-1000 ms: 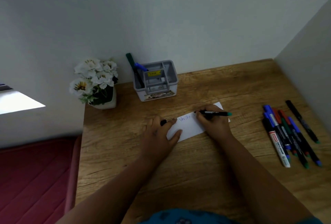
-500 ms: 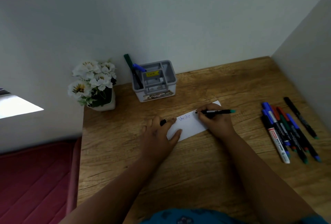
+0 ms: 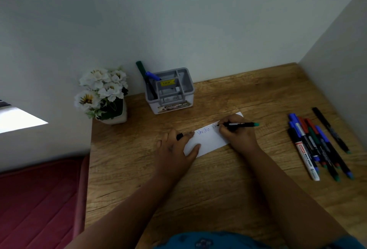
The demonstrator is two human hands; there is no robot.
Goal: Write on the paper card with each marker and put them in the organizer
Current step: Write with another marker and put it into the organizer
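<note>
Head view: right hand [image 3: 237, 132] grips marker [image 3: 241, 124], tip on card [image 3: 208, 139] at table centre; second word now begun. Left hand [image 3: 174, 145] presses card, holding cap [image 3: 179, 136]. Organizer [image 3: 168, 91] at 12 o'clock.

A white pot of white flowers [image 3: 103, 94] stands at the far left corner of the wooden counter [image 3: 218, 185], against the wall. Beside the counter's left edge lies a dark red quilted surface [image 3: 37, 205].
</note>
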